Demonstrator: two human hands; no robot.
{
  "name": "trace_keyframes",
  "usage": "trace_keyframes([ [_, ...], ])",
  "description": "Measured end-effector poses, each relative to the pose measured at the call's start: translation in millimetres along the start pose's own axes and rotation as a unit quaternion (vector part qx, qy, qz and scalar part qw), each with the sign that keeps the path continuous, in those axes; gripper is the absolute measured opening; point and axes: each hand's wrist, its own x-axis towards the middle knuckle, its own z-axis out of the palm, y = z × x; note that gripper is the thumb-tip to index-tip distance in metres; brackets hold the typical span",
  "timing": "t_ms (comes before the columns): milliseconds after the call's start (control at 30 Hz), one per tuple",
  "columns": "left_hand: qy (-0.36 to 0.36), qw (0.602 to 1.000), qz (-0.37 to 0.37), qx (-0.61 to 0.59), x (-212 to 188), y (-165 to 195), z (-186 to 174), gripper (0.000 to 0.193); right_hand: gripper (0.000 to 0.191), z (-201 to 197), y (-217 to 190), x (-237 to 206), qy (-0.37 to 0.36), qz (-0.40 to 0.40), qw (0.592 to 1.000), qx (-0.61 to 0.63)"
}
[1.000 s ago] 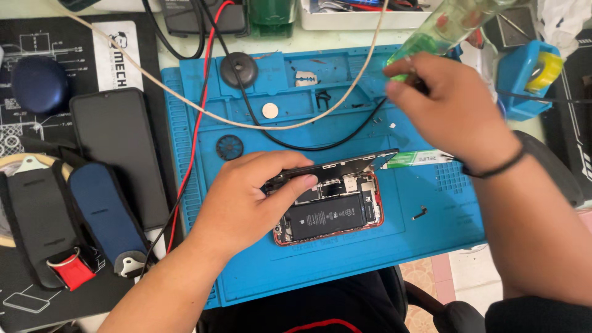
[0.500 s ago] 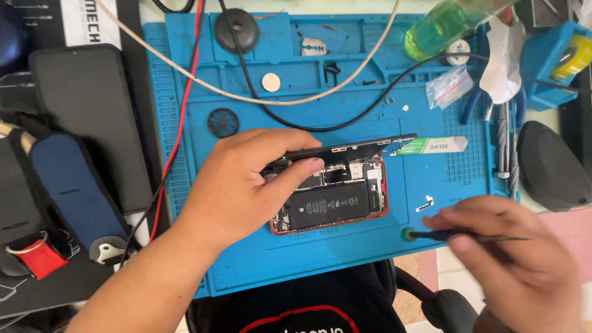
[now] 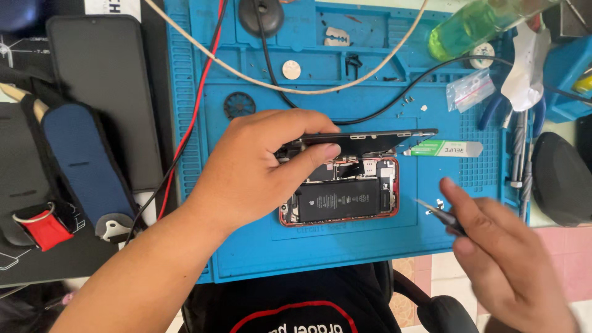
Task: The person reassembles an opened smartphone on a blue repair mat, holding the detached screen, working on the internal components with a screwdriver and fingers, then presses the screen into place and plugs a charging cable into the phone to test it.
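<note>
Blue silicone covers the middle of your bench: the repair mat (image 3: pixel 246 246), and on it lies the opened phone (image 3: pixel 345 197), red-edged, its black battery facing up. Your left hand (image 3: pixel 259 169) comes in from seven o'clock and is clamped on the lifted screen panel (image 3: pixel 370 139), thumb under its near edge, fingers curled over the top; the panel stands tilted up along the phone's twelve o'clock side, hinged open above the body.

Your right hand (image 3: pixel 505 259) enters from five o'clock, fingers pinched together on a slim dark tool (image 3: pixel 438 214) (tweezers or a fine driver, too blurred to tell), whose tip points toward nine o'clock and hangs just beside the phone's three o'clock edge, not touching it.

At two o'clock of the phone a flat white and green pry card (image 3: pixel 447 148) lies on the mat, its end just beside the panel's tip. Farther toward one o'clock sit a small clear bag (image 3: pixel 470 89) and a green-tinted bottle (image 3: pixel 475 24). A cream cable (image 3: pixel 259 77) and a black cable (image 3: pixel 394 105) loop across the mat's upper trays, and a red wire (image 3: pixel 194 111) runs down its nine o'clock edge. Off the mat at nine o'clock lie a dark phone (image 3: pixel 102 92), face up, and a blue case (image 3: pixel 86 163).
</note>
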Motion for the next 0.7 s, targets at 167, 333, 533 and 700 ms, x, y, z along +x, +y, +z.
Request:
trace_keyframes([
  [167,-0.006,1.0,0.007,0.001,1,-1,0,0.022,0.035,-24,-32,39,0.019,-0.139,0.981,-0.138],
  [333,-0.002,1.0,0.013,0.004,1,-2,1,0.02,0.029,-33,-62,72,0.022,-0.22,0.951,-0.216],
  [533,-0.003,1.0,0.022,0.003,1,-2,3,0.02,0.017,-28,-91,98,0.021,-0.246,0.936,-0.251],
  [700,0.004,0.999,0.038,-0.009,0,-3,4,0.02,0.011,-24,-104,113,0.014,-0.274,0.923,-0.268],
])
